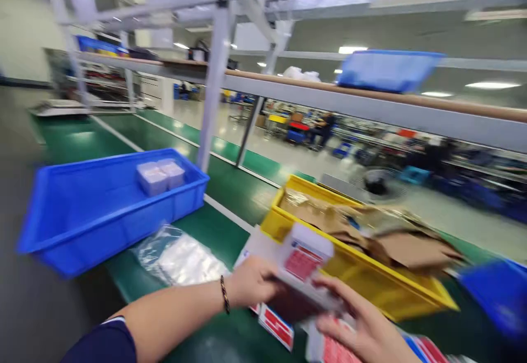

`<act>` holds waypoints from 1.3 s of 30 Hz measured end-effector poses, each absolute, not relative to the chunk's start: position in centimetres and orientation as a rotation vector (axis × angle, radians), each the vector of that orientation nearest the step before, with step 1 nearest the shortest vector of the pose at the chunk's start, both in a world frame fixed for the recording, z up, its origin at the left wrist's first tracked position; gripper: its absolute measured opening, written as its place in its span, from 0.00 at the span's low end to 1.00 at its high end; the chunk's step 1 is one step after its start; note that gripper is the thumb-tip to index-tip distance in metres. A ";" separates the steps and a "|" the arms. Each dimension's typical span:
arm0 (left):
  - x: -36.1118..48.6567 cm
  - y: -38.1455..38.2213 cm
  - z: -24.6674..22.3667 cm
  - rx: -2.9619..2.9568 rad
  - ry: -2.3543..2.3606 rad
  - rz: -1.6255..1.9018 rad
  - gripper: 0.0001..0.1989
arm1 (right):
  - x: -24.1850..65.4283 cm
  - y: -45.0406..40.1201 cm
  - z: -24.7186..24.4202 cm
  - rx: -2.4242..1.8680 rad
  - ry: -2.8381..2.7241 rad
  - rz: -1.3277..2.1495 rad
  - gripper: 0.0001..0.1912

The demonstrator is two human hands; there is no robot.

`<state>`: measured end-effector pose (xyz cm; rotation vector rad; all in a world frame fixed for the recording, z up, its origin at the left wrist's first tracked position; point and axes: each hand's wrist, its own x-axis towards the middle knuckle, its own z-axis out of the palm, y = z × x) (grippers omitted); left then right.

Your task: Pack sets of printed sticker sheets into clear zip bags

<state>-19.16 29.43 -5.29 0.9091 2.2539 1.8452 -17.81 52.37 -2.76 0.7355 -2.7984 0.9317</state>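
A small white box with a red printed panel point(305, 260) is held up in front of the yellow bin, blurred by motion. My left hand point(253, 281), wearing a dark beaded bracelet, is closed on the box's left side. My right hand point(364, 322) grips its right end between thumb and fingers. Beneath the hands lie red, white and blue printed cards or boxes point(276, 327), partly hidden. Clear plastic bags point(189, 258) lie on the green bench left of my left hand.
A blue bin point(119, 225) at the left contains small white boxes point(160, 176). Brown packing paper point(411, 247) fills the yellow bin point(370, 286). Another blue bin point(498, 291) stands at the right edge. A shelf point(370, 102) on metal posts crosses above the green bench point(230, 225).
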 end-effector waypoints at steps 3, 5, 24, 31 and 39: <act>-23.6 31.8 -4.6 0.874 2.257 1.862 0.11 | -20.3 53.3 -2.5 0.458 -2.893 1.279 0.15; -26.4 33.8 -4.9 0.884 2.313 1.799 0.12 | -22.2 53.9 -2.8 0.196 -2.841 1.452 0.12; -31.8 40.8 -14.5 0.088 2.113 2.051 0.26 | -29.0 53.2 -15.7 -0.657 -2.172 2.134 0.32; -32.7 41.4 -13.0 0.077 1.943 2.124 0.28 | -30.2 53.1 -14.3 -0.602 -1.988 2.244 0.31; -31.8 39.2 -11.0 0.078 2.126 1.936 0.31 | -27.6 57.3 -10.8 -0.596 -2.210 2.010 0.35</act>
